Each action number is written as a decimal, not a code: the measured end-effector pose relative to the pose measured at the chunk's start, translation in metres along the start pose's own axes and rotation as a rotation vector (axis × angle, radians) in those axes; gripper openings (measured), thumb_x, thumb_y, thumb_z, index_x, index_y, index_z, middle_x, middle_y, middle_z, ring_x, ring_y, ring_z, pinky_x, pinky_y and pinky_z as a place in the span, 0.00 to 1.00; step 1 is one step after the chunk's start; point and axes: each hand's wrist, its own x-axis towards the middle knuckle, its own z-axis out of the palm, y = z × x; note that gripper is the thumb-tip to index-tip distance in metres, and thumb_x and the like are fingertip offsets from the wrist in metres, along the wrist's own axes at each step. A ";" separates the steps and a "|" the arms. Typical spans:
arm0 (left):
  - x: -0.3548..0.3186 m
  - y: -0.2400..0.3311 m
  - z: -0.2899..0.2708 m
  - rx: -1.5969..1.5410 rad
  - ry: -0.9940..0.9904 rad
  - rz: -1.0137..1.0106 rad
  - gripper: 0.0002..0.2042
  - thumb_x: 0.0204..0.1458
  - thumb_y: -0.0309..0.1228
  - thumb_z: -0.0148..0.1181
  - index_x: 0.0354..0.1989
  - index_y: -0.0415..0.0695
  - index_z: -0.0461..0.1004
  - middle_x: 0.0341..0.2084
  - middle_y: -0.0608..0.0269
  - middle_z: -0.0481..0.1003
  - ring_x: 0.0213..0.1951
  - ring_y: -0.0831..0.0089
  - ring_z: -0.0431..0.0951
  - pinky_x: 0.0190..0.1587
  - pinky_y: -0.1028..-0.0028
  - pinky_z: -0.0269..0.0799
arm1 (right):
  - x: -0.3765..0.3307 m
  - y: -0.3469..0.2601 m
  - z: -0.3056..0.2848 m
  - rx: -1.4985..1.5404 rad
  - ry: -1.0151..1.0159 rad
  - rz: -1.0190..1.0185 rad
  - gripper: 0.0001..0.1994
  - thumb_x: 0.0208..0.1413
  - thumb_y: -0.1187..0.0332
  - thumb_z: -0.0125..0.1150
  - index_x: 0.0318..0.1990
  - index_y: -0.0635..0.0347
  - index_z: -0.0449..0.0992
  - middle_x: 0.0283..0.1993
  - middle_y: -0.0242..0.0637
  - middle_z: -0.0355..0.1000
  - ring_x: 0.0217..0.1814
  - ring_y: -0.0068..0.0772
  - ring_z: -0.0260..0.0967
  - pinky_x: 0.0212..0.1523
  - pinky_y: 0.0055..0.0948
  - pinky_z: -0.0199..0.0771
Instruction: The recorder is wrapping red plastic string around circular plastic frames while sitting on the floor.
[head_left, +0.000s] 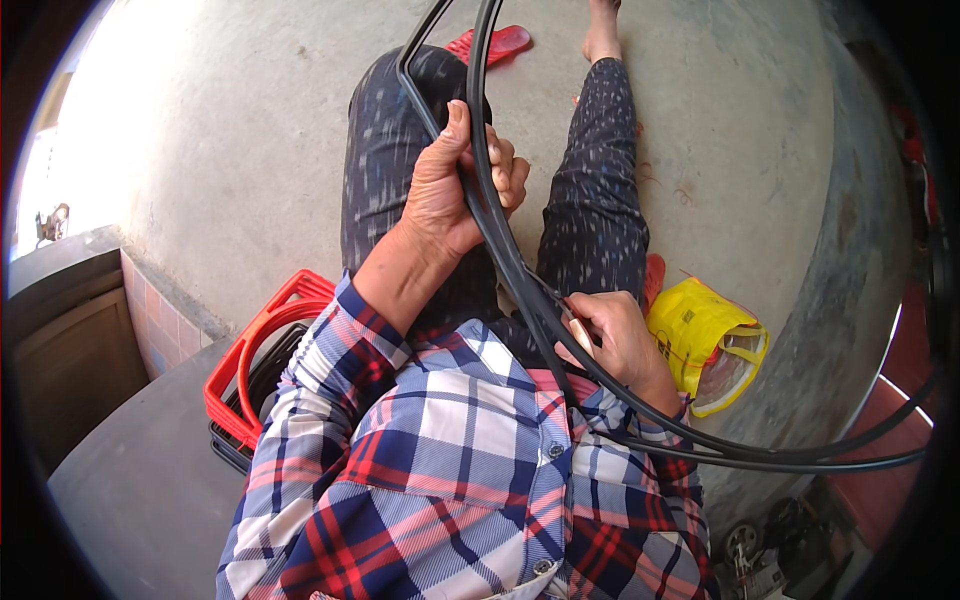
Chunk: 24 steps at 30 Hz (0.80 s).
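Note:
Long black rubber-like strips run from the top of the view down past my lap and curve away to the right. My left hand is closed round them above my thigh, its thumb pointing up along the strips and its fingertips showing on the far side. Lower and to the right, my right hand is closed beside the strips in a pinch, with fingers curled in. A thin dark piece sticks out from it toward the strips; whether this is a tool or part of a strip, I cannot tell.
Red frames with black ones beneath lie at my left. A yellow bag with something pale inside stands at my right. A red slipper lies on the concrete floor. Machine parts sit at the lower right.

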 end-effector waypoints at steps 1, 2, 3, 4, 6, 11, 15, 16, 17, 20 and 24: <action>0.000 0.000 0.000 -0.005 0.003 -0.001 0.28 0.60 0.59 0.44 0.22 0.45 0.71 0.13 0.64 0.66 0.17 0.72 0.65 0.15 0.73 0.57 | 0.000 0.001 0.000 0.000 0.000 0.001 0.12 0.54 0.63 0.58 0.28 0.65 0.73 0.20 0.50 0.69 0.21 0.51 0.70 0.22 0.37 0.66; 0.001 0.000 0.000 -0.006 0.002 -0.001 0.28 0.60 0.59 0.44 0.22 0.45 0.71 0.13 0.64 0.66 0.17 0.72 0.65 0.15 0.73 0.57 | 0.000 0.002 0.001 -0.001 0.002 0.005 0.12 0.54 0.63 0.58 0.28 0.65 0.74 0.21 0.51 0.69 0.21 0.51 0.70 0.23 0.37 0.67; 0.001 -0.001 0.000 -0.006 0.001 -0.004 0.28 0.61 0.59 0.44 0.22 0.45 0.71 0.12 0.64 0.66 0.17 0.72 0.65 0.15 0.73 0.57 | 0.000 0.002 0.001 -0.002 0.004 0.009 0.12 0.54 0.63 0.58 0.28 0.65 0.74 0.21 0.51 0.70 0.22 0.51 0.70 0.23 0.37 0.67; 0.001 -0.001 0.001 -0.004 0.002 -0.007 0.28 0.61 0.58 0.44 0.22 0.45 0.71 0.12 0.64 0.66 0.17 0.72 0.65 0.15 0.73 0.57 | 0.000 0.002 0.001 -0.001 0.004 0.009 0.12 0.54 0.63 0.58 0.28 0.65 0.74 0.21 0.51 0.70 0.22 0.51 0.70 0.23 0.37 0.67; 0.000 -0.001 0.000 -0.004 0.005 -0.008 0.28 0.61 0.58 0.44 0.22 0.45 0.71 0.12 0.64 0.65 0.17 0.72 0.65 0.15 0.73 0.56 | 0.000 0.002 0.001 -0.017 -0.008 -0.008 0.12 0.54 0.63 0.58 0.28 0.65 0.75 0.21 0.51 0.70 0.22 0.51 0.71 0.23 0.37 0.67; 0.000 -0.003 0.000 -0.015 0.013 -0.019 0.28 0.60 0.58 0.44 0.22 0.45 0.70 0.12 0.65 0.65 0.17 0.73 0.64 0.15 0.74 0.55 | 0.000 0.006 0.003 -0.033 -0.030 -0.066 0.13 0.54 0.62 0.59 0.27 0.63 0.76 0.20 0.49 0.71 0.22 0.50 0.71 0.22 0.37 0.68; 0.002 -0.002 0.000 -0.050 0.011 -0.030 0.28 0.60 0.58 0.47 0.20 0.44 0.70 0.11 0.63 0.66 0.16 0.71 0.64 0.15 0.73 0.56 | 0.001 0.008 0.007 -0.103 0.018 -0.094 0.12 0.53 0.62 0.61 0.25 0.61 0.75 0.20 0.47 0.71 0.21 0.48 0.71 0.22 0.38 0.69; 0.002 -0.001 0.000 -0.090 0.019 -0.041 0.28 0.59 0.57 0.49 0.20 0.43 0.71 0.11 0.60 0.67 0.15 0.68 0.65 0.16 0.72 0.58 | 0.001 0.008 0.009 -0.101 0.018 -0.095 0.12 0.53 0.62 0.61 0.25 0.61 0.75 0.20 0.47 0.71 0.21 0.48 0.71 0.22 0.38 0.69; 0.001 -0.001 -0.001 -0.087 0.020 -0.041 0.28 0.59 0.57 0.49 0.20 0.43 0.71 0.11 0.60 0.67 0.15 0.68 0.65 0.16 0.72 0.58 | 0.000 0.008 0.013 -0.078 0.049 -0.096 0.12 0.53 0.62 0.62 0.24 0.61 0.74 0.19 0.46 0.70 0.21 0.47 0.71 0.22 0.38 0.69; 0.001 0.001 -0.003 -0.101 -0.018 -0.034 0.29 0.59 0.58 0.48 0.20 0.44 0.71 0.11 0.61 0.66 0.15 0.69 0.64 0.16 0.72 0.56 | -0.002 0.008 0.028 0.000 0.114 -0.071 0.12 0.53 0.63 0.62 0.23 0.61 0.72 0.19 0.46 0.70 0.21 0.48 0.71 0.22 0.39 0.69; 0.001 0.000 0.000 -0.090 -0.052 -0.018 0.29 0.59 0.59 0.47 0.20 0.44 0.71 0.11 0.61 0.67 0.16 0.68 0.64 0.16 0.71 0.56 | -0.001 0.013 0.036 -0.015 0.166 -0.002 0.12 0.54 0.63 0.60 0.25 0.63 0.72 0.20 0.47 0.68 0.22 0.51 0.69 0.24 0.40 0.69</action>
